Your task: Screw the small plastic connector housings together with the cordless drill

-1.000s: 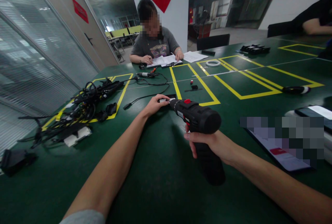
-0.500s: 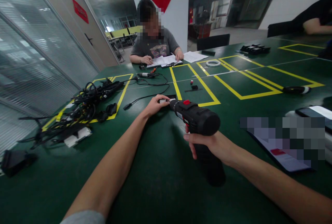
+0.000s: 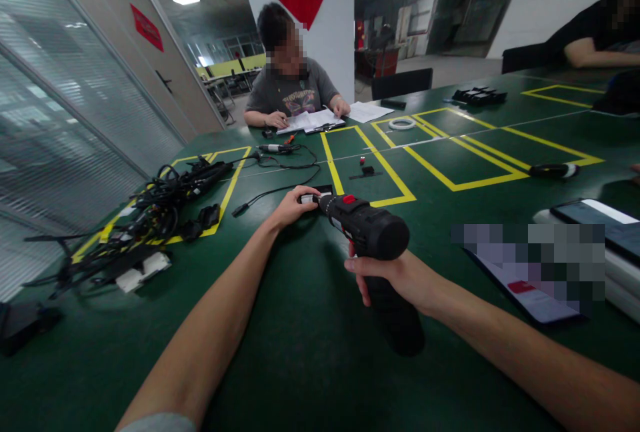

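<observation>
My right hand (image 3: 400,279) is wrapped round the handle of a black cordless screwdriver (image 3: 373,235) with a red switch on top. Its nose points away from me, at a small black and white part (image 3: 320,192) lying on the green table (image 3: 300,352). My left hand (image 3: 293,207) is curled over that small part and holds it down at the screwdriver's tip. A thin black cable (image 3: 270,193) runs off from the part to the left.
A tangle of black cables and adapters (image 3: 160,202) fills the left of the table. Yellow tape boxes (image 3: 450,159) mark the middle. A phone (image 3: 595,219) and a dark tablet (image 3: 520,279) lie at right. A seated person (image 3: 290,85) writes on papers across the table; another person's arm (image 3: 595,52) rests far right.
The view has shifted slightly, so everything sits a little further left and higher. Both hands keep their grips and the screwdriver stays on the small part.
</observation>
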Demonstrator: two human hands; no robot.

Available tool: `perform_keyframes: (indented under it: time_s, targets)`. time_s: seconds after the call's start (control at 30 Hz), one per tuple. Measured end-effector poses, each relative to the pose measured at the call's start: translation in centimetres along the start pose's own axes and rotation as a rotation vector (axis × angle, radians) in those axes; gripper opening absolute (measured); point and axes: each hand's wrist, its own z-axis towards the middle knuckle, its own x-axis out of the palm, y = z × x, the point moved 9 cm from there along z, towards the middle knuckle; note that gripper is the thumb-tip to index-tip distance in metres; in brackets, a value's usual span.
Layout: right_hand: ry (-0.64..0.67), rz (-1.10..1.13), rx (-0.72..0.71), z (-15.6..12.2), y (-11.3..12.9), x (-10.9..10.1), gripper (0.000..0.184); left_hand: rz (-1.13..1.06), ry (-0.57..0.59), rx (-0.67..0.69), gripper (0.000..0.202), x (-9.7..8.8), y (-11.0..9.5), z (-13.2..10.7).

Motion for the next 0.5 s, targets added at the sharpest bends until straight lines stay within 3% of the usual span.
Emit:
perform_keyframes:
  time_s: [0.5]
  targets:
    - [-0.033, 0.004, 0.018, 0.0, -0.05, -0.17, 0.025, -0.023, -0.009, 0.015, 0.039, -0.07, 0.06, 0.13]
